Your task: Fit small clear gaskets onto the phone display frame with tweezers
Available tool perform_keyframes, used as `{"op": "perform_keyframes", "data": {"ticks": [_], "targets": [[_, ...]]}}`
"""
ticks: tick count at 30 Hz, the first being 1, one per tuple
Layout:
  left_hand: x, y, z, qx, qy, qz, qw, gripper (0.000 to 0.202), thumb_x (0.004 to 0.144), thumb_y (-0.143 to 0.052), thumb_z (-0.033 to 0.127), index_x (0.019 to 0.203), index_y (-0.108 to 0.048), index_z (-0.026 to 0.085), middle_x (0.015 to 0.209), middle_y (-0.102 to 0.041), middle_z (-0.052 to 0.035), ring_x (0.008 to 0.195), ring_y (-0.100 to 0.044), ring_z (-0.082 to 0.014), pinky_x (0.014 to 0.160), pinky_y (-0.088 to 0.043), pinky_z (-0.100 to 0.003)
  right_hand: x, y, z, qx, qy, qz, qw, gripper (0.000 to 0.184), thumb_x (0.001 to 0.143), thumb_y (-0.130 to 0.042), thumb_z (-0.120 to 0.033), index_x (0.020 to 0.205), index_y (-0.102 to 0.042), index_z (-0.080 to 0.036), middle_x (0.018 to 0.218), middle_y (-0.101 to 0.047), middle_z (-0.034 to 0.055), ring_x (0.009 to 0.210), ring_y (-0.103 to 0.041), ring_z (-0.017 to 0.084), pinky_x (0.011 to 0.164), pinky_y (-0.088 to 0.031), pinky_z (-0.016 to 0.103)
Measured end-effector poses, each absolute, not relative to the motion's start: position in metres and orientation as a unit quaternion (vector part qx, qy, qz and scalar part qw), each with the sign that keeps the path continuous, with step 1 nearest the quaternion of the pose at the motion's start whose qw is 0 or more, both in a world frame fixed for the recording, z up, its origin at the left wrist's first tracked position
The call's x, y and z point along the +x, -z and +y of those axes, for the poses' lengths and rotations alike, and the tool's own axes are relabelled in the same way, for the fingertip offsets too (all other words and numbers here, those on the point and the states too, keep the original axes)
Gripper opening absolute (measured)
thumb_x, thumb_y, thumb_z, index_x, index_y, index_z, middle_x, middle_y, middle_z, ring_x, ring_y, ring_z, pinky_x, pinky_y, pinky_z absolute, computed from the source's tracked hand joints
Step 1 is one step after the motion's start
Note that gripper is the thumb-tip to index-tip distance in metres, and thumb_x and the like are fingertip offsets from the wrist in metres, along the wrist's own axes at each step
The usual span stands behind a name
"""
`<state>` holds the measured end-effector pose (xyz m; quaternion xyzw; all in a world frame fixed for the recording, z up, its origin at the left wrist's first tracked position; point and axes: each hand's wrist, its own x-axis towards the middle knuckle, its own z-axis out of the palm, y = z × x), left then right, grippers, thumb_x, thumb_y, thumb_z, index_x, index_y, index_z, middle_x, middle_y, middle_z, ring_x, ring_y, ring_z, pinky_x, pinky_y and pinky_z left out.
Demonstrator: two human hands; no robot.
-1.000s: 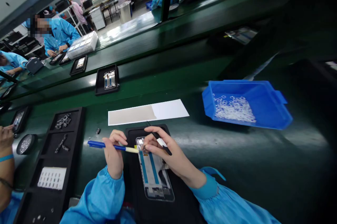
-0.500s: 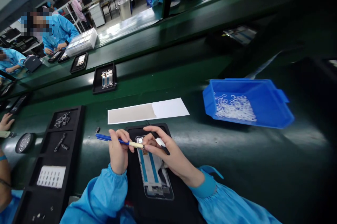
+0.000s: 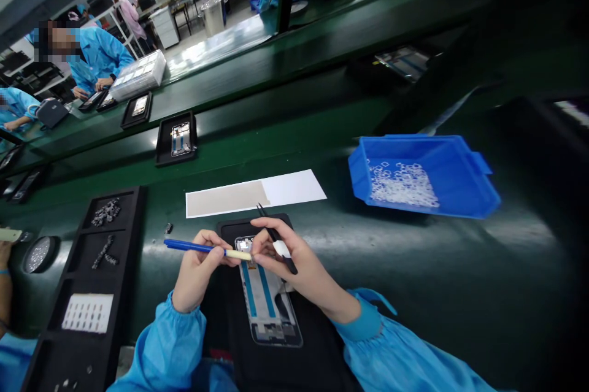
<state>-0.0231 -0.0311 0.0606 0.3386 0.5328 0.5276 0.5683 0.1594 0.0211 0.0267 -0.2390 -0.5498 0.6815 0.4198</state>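
While pinched in the left hand [image 3: 197, 269], blue-handled stick with a cream tip [image 3: 207, 249] angled down onto the top edge of the silver phone frame with blue strips [image 3: 267, 300], seated in a black foam tray [image 3: 294, 343] so it lies steady. Right hand [image 3: 294, 263] fingers closed around black tweezers [image 3: 278, 240], fingertips pressing the frame's top, likely to brace it. Blue plastic bin of small white parts [image 3: 455, 183] well apart, to the right.

Phone frame [image 3: 268, 300]: pale, two blue strips lengthwise, flat on black mat [image 3: 317, 349]. Blue-handled stick [image 3: 207, 249]: cream tip at frame's top end. Black tweezers [image 3: 277, 240]: tilted, white-labelled, above same end.
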Motion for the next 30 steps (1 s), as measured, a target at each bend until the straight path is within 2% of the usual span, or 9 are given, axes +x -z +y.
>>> {"op": "perform_keyframes", "data": {"ticks": [6,11,17,26,30], "targets": [[-0.023,-0.057,-0.032,0.341,-0.541,0.551,0.536,0.044,0.071,-0.081,0.046,0.085,-0.050,0.018,0.077,-0.070,0.0000,0.059,-0.069,-0.0138,0.062,-0.058,-0.026,0.158,-0.028,0.016,-0.241,-0.583,-0.624,0.461,0.042,0.088,-0.061,-0.016,0.127,-0.050,-0.025,0.086,-0.062,-0.0004,0.076,-0.063,0.015,0.075,-0.054,0.030],[-0.022,-0.054,-0.033,0.340,-0.550,0.556,0.523,0.043,0.072,-0.081,0.045,0.083,-0.049,0.019,0.077,-0.071,-0.0010,0.060,-0.070,-0.0150,0.062,-0.059,-0.027,0.159,-0.029,0.013,-0.261,-0.528,-0.658,0.469,0.042,0.088,-0.057,-0.017,0.129,-0.051,-0.026,0.086,-0.062,0.0005,0.075,-0.063,0.016,0.075,-0.055,0.032],[-0.019,-0.049,-0.036,0.348,-0.563,0.563,0.495,0.038,0.075,-0.078,0.044,0.083,-0.050,0.019,0.080,-0.070,-0.0016,0.063,-0.071,-0.0160,0.066,-0.061,-0.031,0.156,-0.023,0.011,-0.260,-0.457,-0.682,0.509,0.048,0.088,-0.056,-0.010,0.130,-0.049,-0.030,0.086,-0.063,-0.0017,0.074,-0.063,0.015,0.073,-0.055,0.029],[-0.013,-0.037,-0.042,0.371,-0.621,0.569,0.391,0.030,0.077,-0.077,0.039,0.082,-0.055,0.019,0.082,-0.070,-0.0021,0.067,-0.071,-0.0167,0.067,-0.061,-0.030,0.153,-0.020,0.009,-0.290,-0.427,-0.682,0.518,0.042,0.089,-0.054,-0.013,0.128,-0.049,-0.026,0.086,-0.064,-0.0002,0.072,-0.064,0.016,0.070,-0.056,0.030],[-0.012,-0.041,-0.036,0.334,-0.632,0.583,0.385,0.037,0.073,-0.080,0.046,0.081,-0.057,0.018,0.078,-0.070,-0.0006,0.063,-0.071,-0.0163,0.063,-0.061,-0.029,0.157,-0.023,0.008,-0.301,-0.423,-0.684,0.513,0.041,0.089,-0.054,-0.016,0.129,-0.049,-0.027,0.084,-0.063,-0.0009,0.070,-0.064,0.016,0.068,-0.056,0.029]]}}
